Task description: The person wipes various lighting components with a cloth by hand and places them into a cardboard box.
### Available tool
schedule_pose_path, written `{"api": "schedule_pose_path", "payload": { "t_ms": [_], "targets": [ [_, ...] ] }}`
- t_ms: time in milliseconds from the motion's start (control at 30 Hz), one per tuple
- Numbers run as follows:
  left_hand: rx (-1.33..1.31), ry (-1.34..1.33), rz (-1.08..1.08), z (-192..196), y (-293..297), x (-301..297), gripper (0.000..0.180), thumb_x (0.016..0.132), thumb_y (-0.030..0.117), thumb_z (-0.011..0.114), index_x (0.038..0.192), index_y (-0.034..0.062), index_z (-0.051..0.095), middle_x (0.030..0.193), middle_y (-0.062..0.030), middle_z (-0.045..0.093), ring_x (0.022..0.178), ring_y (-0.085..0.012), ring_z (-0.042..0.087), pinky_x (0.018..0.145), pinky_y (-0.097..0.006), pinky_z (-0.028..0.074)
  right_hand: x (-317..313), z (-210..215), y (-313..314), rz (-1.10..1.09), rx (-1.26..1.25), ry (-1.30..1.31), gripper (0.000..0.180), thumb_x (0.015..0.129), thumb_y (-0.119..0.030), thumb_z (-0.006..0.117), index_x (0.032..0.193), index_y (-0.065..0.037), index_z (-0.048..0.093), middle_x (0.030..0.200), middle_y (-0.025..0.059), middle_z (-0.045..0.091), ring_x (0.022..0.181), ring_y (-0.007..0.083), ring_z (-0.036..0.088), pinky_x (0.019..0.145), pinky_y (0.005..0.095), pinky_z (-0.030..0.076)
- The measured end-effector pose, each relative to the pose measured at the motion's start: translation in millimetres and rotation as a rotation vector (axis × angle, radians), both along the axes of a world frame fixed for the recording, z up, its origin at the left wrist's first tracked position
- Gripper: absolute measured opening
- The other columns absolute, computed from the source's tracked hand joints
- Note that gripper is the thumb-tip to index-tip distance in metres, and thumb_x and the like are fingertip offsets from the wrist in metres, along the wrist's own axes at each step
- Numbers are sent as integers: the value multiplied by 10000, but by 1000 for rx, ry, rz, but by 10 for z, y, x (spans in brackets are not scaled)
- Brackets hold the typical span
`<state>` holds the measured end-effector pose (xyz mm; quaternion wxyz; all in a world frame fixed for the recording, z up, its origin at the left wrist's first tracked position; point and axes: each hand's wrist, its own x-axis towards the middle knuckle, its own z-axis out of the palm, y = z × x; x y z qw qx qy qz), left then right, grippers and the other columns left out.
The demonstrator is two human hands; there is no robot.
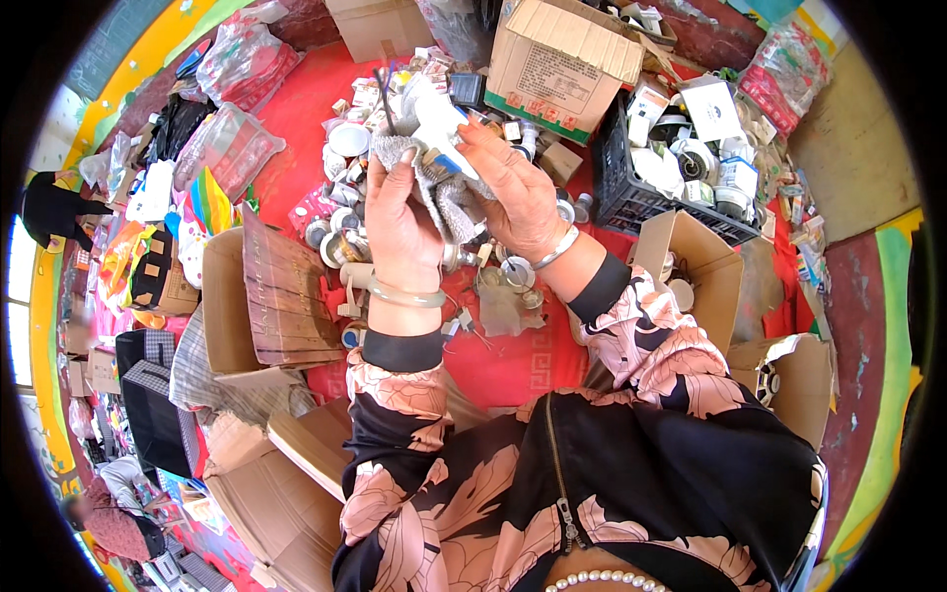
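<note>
A fluffy grey cloth (456, 202) is bunched in front of me, with a glossy white object (434, 116) against it. Thin dark wires (384, 102) stick up beside the white object, whose exact kind I cannot make out. My left hand (402, 217) is closed on the cloth, its thumb pressed on top. My right hand (521, 197) reaches in from the other side, fingers fairly straight, against the white object and the cloth's edge. Beneath both hands lies a heap of mostly white light fittings and small boxes, including a round white fitting (348, 139).
A black plastic crate (631, 197) full of white fittings stands to the right, near a large cardboard box (552, 74). Open cartons (702, 271) flank me on both sides. Red cloth (493, 370) covers the floor. Two people (54, 209) are far off to the left.
</note>
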<state>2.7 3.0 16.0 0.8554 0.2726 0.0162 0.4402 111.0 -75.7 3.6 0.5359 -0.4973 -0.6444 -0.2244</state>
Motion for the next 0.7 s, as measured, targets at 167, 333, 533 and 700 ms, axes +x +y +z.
{"api": "schedule_pose_path", "payload": {
  "t_ms": [167,333,533,700],
  "targets": [
    [-37,-9,90,-83,11,54,301,875,59,493,1170,17,452,1093,-93,566,979,-199,567,841,-332,467,6,-16,12,10,-40,-21,544,638,138,590,1149,-36,526,1171,167,553,1085,328,543,891,354,468],
    [-73,130,223,-82,-14,124,277,918,122,436,1178,27,444,1081,-86,556,963,-194,567,813,-328,477,-30,-63,28,-1,-105,-40,539,630,140,577,1139,-31,535,1172,174,547,1093,326,536,904,351,462],
    [14,37,18,-105,39,50,324,882,69,514,1193,39,431,1088,-88,560,974,-194,560,853,-328,459,35,-81,45,23,-24,70,540,636,136,561,1145,-45,541,1161,172,554,1090,329,537,911,352,456],
    [-27,67,66,-165,73,61,266,903,111,497,1149,16,462,1079,-95,572,971,-193,569,835,-328,468,5,-39,-4,36,-74,31,523,654,117,587,1146,-55,542,1157,167,557,1062,324,552,899,346,463]
  ]
}}
